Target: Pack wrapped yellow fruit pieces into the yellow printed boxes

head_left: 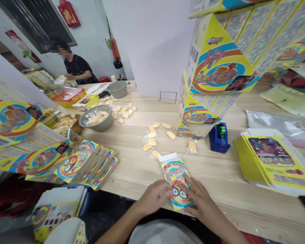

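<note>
A yellow and blue printed carton [179, 179] with a cartoon face in glasses lies on the table in front of me, its white end flap [169, 157] up at the far end. My left hand [155, 196] is at the carton's left edge, fingers loosely bent and apart. Over its right side rests my right hand [199, 198], fingers spread across the printed face and thumb near the close end. Just beyond the carton lie several wrapped yellow pieces [152, 142]. One more wrapped piece [192, 146] sits to their right.
Tall stacks of cartons [218, 67] stand right, beside a blue tape dispenser [219, 138] and flat cartons [277, 162]. At left are filled cartons [91, 162], a grey basket [98, 118] of wrapped pieces and another basket [117, 89]. A person [78, 69] works behind.
</note>
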The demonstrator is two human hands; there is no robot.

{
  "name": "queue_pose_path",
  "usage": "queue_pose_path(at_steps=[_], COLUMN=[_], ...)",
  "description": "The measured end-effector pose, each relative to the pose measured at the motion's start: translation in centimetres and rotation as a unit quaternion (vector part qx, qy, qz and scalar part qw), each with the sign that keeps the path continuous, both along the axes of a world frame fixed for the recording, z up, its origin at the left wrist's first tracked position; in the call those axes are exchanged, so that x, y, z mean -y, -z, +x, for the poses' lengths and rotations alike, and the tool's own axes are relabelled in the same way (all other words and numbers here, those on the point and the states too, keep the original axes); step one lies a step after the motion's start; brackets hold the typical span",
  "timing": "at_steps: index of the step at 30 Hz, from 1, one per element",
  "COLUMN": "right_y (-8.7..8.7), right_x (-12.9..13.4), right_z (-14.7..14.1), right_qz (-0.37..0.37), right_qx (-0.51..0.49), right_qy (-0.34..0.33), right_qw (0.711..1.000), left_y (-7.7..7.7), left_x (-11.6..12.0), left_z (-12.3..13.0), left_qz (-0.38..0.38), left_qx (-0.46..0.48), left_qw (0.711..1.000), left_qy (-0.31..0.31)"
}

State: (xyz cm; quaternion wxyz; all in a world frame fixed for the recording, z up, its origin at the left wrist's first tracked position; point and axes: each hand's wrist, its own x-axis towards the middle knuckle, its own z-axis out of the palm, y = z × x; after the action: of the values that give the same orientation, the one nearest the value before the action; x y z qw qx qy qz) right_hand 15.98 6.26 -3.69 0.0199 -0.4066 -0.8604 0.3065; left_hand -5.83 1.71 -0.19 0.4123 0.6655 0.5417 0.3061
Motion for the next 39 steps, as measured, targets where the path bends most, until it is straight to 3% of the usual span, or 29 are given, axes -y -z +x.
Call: queue_pose_path(at_steps=[4, 7, 10, 13, 18, 21, 25, 27, 29, 31, 33, 36, 39], right_y=[0.0, 0.4, 1.2, 1.9, 2.8, 2.3, -0.4, -1.7, -2.5, -2.6, -2.1, -0.8, 0.3], right_x=[0.7, 0.5, 0.6, 1.4, 3.5, 2.3, -2.9, -6.3, -9.8, -13.4, -16.8, -20.9, -22.8], right_z=[-0.4, -1.3, -2.5, -2.6, 0.6, 3.5, 4.1, 2.0, -1.5, -5.7, -9.6, -13.8, -15.5], right_qz=[0.009, 0.064, 0.074, -0.016, -0.122, -0.162, -0.025, 0.040, 0.093, 0.130, 0.131, 0.120, 0.099], right_qx=[-0.023, -0.038, -0.008, 0.013, 0.008, -0.005, 0.012, -0.021, -0.059, -0.061, -0.072, -0.076, -0.080], right_qy=[0.034, 0.144, 0.230, 0.230, 0.270, 0.230, 0.275, 0.243, 0.163, 0.089, 0.060, 0.076, 0.124], right_qw=[0.999, 0.987, 0.970, 0.973, 0.955, 0.960, 0.961, 0.969, 0.980, 0.986, 0.987, 0.987, 0.984], left_y=[0.8, 2.1, 3.2, 3.6, 3.9, 4.5, 4.9, 4.8, 4.5, 4.2, 4.0, 4.0, 3.7], left_x=[-5.4, -9.6, -13.5, -17.8, -23.7, -23.6, -19.0, -16.3, -14.6, -14.1, -14.9, -16.9, -18.2], left_z=[-4.3, -6.5, -7.5, -7.9, -7.6, -6.5, -5.1, -4.9, -4.8, -4.6, -4.0, -3.1, -3.5], left_qz=[0.078, 0.080, 0.050, 0.019, -0.024, -0.022, 0.004, 0.010, 0.015, 0.027, 0.041, 0.048, 0.049], left_qx=[-0.133, -0.207, -0.241, -0.270, -0.314, -0.341, -0.361, -0.362, -0.356, -0.342, -0.319, -0.271, -0.197], left_qw=[0.971, 0.941, 0.925, 0.916, 0.913, 0.916, 0.922, 0.926, 0.930, 0.937, 0.946, 0.961, 0.976], left_qy=[-0.184, -0.254, -0.288, -0.296, -0.261, -0.212, -0.138, -0.108, -0.087, -0.065, -0.039, -0.026, -0.082])
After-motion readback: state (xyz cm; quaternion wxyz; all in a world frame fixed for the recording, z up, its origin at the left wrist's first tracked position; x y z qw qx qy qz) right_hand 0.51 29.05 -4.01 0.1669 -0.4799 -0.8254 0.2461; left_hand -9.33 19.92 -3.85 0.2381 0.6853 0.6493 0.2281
